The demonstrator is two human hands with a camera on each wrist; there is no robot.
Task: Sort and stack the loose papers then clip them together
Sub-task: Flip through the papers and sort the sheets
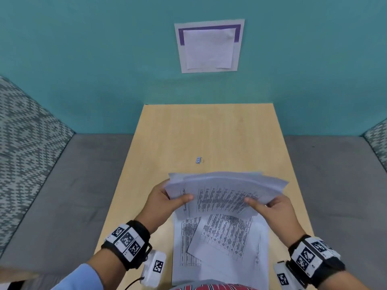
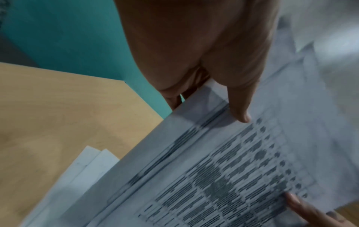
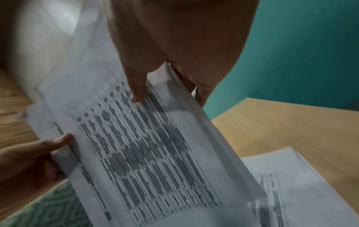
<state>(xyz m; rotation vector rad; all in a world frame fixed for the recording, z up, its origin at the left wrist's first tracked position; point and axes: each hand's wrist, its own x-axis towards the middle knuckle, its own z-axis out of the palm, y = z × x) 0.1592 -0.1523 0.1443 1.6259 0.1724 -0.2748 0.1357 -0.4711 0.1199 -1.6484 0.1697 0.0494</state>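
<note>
Both hands hold a bundle of printed sheets (image 1: 224, 193) lifted above the wooden table (image 1: 167, 139). My left hand (image 1: 167, 197) grips the bundle's left edge, thumb on top and fingers underneath. My right hand (image 1: 270, 206) grips its right edge the same way. The sheets in the bundle (image 2: 223, 176) are fanned out, their edges uneven. Beneath it more loose printed papers (image 1: 219, 243) lie skewed on the table near me. A small binder clip (image 1: 199, 160) sits on the table beyond the bundle. In the right wrist view the bundle (image 3: 155, 145) fills the middle, with my thumb pressing its top sheet.
A teal wall (image 1: 104, 70) rises right behind the table, with a paper notice (image 1: 209, 46) stuck on it. Grey floor (image 1: 73, 185) and patterned upholstery (image 1: 27, 143) flank the table on both sides.
</note>
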